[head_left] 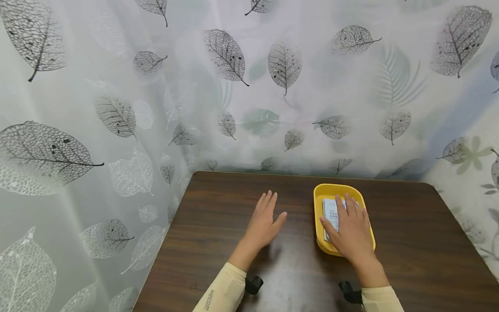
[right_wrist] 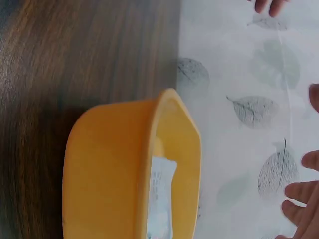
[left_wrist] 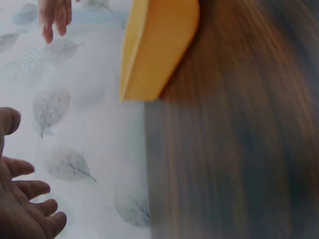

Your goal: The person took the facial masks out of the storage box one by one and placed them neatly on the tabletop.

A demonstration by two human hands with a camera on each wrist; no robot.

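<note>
A yellow plastic basket stands on the dark wooden table, right of the middle. Inside it lies a white printed packet, partly hidden by the right hand. My right hand hovers over the basket with fingers extended and thumb spread, holding nothing. In the right wrist view the basket shows its side, and the packet pokes up inside the rim. My left hand is held above the table to the left of the basket, its fingers straight and thumb apart, with nothing in it.
The table has a dark wood grain and rounded far corners. A leaf-patterned curtain hangs along its far edge and around the left and right sides. Black straps are worn at both wrists, over pale sleeves.
</note>
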